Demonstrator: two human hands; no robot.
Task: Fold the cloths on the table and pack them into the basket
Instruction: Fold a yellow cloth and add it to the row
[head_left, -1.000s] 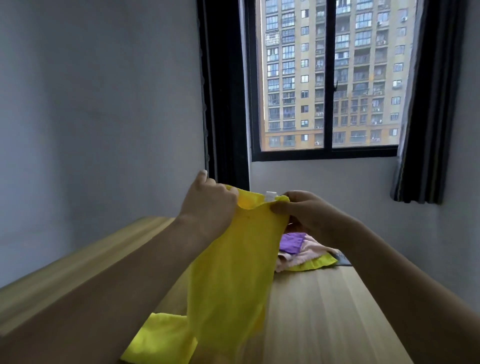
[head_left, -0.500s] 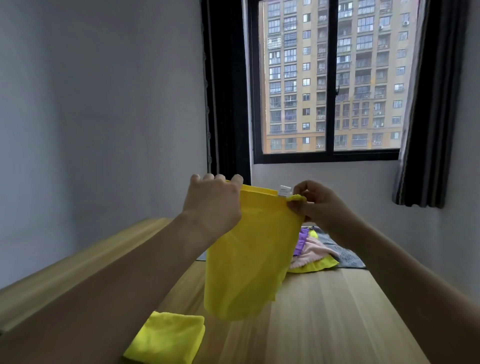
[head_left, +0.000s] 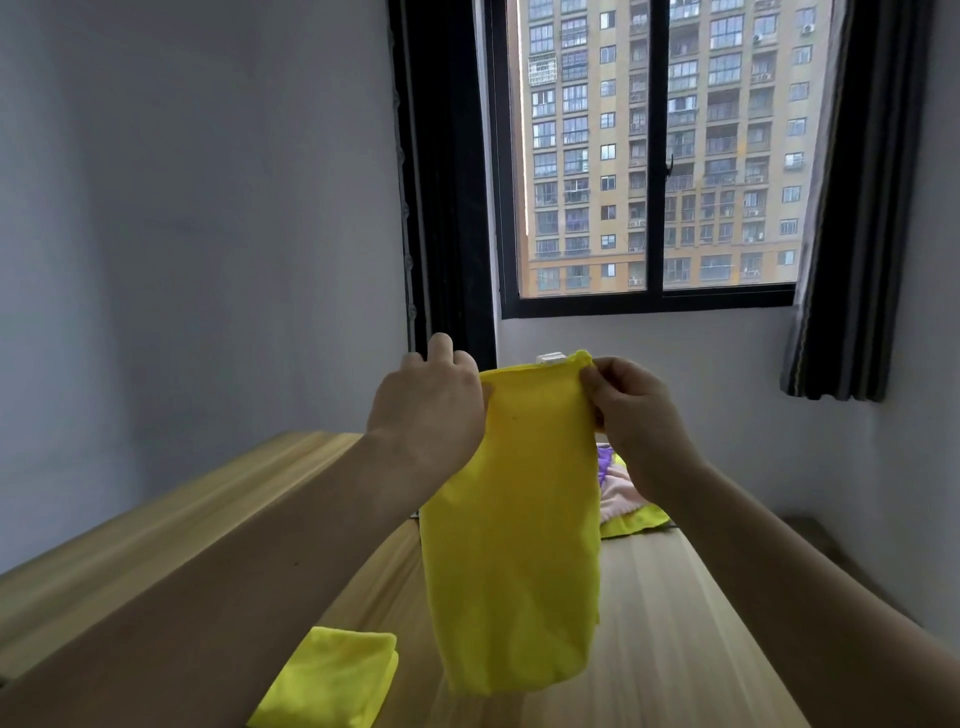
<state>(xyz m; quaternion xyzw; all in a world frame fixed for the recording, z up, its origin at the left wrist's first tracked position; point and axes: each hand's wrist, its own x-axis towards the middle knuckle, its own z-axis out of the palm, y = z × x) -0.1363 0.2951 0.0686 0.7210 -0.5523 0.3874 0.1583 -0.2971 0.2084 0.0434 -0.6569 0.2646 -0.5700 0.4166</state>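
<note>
A yellow cloth (head_left: 511, 530) hangs doubled over above the wooden table (head_left: 670, 623), with a white tag at its top edge. My left hand (head_left: 428, 410) grips its top left corner and my right hand (head_left: 636, 415) pinches its top right corner. Its lower end hangs free just above the tabletop. A folded yellow cloth (head_left: 332, 680) lies on the table at the near left. Behind the held cloth, a pile of unfolded cloths (head_left: 621, 493) in purple, pink and yellow sits at the far end. No basket is in view.
A grey wall runs along the left of the table. A window with dark curtains (head_left: 857, 208) stands beyond the far end. A raised wooden ledge (head_left: 156, 525) borders the table's left side.
The held cloth has been lifted off the table and now hangs free. My hands have spread a little apart, pulling its top edge straight.
</note>
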